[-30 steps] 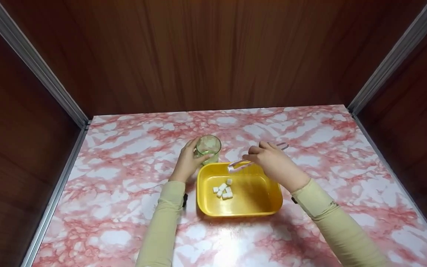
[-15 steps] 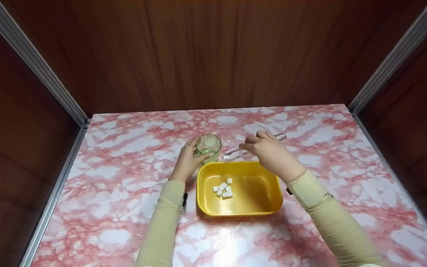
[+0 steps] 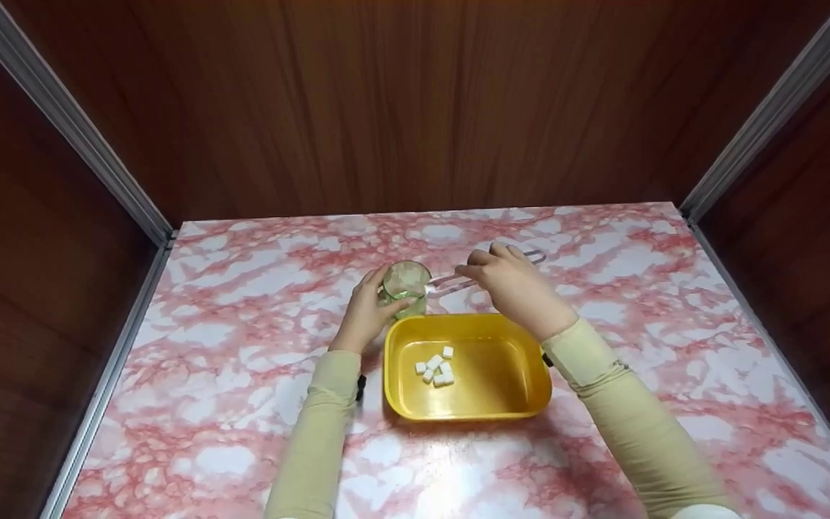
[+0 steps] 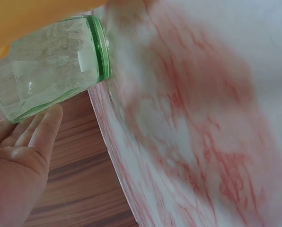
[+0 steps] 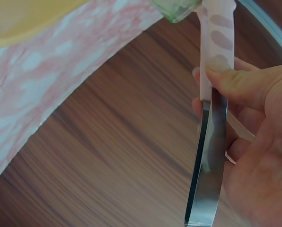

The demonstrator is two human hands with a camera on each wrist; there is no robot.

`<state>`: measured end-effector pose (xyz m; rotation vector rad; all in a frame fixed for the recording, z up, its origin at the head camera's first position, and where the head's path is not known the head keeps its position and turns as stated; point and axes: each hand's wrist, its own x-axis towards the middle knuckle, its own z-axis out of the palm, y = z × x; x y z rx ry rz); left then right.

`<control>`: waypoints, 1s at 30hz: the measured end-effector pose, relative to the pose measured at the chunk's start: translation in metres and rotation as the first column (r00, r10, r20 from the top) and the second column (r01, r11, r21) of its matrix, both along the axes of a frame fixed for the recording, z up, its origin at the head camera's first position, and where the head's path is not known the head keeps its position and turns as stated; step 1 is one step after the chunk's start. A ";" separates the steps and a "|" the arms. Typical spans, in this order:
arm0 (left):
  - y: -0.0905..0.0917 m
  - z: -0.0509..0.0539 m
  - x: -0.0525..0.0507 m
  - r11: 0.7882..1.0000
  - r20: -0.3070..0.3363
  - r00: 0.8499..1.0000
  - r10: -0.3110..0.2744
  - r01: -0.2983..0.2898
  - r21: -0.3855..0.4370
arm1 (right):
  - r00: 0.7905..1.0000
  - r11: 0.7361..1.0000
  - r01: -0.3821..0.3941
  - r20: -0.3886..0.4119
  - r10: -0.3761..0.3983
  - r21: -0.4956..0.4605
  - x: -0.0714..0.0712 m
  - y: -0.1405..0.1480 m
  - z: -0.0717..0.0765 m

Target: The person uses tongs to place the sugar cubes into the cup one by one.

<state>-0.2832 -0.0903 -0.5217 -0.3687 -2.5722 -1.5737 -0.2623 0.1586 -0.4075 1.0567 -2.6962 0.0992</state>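
**Green glass (image 3: 408, 277) left of tongs (image 5: 217, 42)**

The right hand (image 3: 514, 287) pinches the tongs — long axis slanting left, tips at the glass's right rim, contact unclear. The nearer left hand (image 3: 367, 311) grips the glass, just beyond the yellow tub's (image 3: 498, 375) far left corner.

It's an encl. booth (image 3: 415, 108): wood-grain walls (image 3: 47, 252) w/ metal rails (image 3: 63, 108).

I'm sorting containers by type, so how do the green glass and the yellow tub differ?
The green glass is transparent; the yellow tub looks opaque. The glass is narrow and round; the tub is wider, with rounded corners. The left hand holds the glass; no hand holds the tub. Both are lidless.
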 end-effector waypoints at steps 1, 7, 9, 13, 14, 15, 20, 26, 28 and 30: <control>0.000 0.000 0.000 1.000 0.000 1.000 0.001 -0.001 0.001 | 1.000 1.000 0.007 0.003 -0.007 -0.006 -0.001 -0.001 -0.001; 0.000 0.000 -0.001 1.000 0.015 1.000 0.007 -0.007 0.007 | 1.000 0.999 0.028 0.005 -0.028 -0.018 -0.007 -0.006 -0.007; 0.000 -0.001 -0.001 1.000 0.021 1.000 0.012 -0.012 0.000 | 1.000 0.999 0.026 0.007 -0.026 -0.020 -0.008 -0.007 -0.009; 0.001 -0.001 -0.001 1.000 0.024 1.000 0.015 -0.015 -0.007 | 1.000 1.000 0.025 0.009 -0.025 -0.019 -0.010 -0.009 -0.010; 0.001 -0.001 -0.001 1.000 0.026 1.000 0.013 -0.013 -0.005 | 1.000 0.999 0.025 0.008 -0.025 -0.020 -0.011 -0.010 -0.010; 0.001 -0.001 -0.001 1.000 0.028 1.000 0.011 -0.011 0.000 | 1.000 0.999 0.027 0.007 -0.027 -0.018 -0.011 -0.010 -0.010; 0.000 -0.001 -0.001 1.000 0.023 1.000 0.006 -0.006 0.008 | 0.999 0.999 0.036 0.010 -0.036 -0.009 -0.015 -0.013 -0.012; 0.000 -0.002 -0.001 1.000 0.026 1.000 0.007 -0.007 -0.010 | 0.998 0.998 0.055 0.023 -0.055 0.002 -0.016 -0.014 -0.016; 0.000 -0.002 -0.001 1.000 0.027 1.000 0.009 -0.009 -0.018 | 0.998 0.998 0.057 0.027 -0.057 -0.001 -0.016 -0.014 -0.016; 0.000 -0.001 -0.001 1.000 0.024 1.000 0.012 -0.011 -0.023 | 0.998 0.998 0.058 0.026 -0.058 -0.002 -0.016 -0.014 -0.016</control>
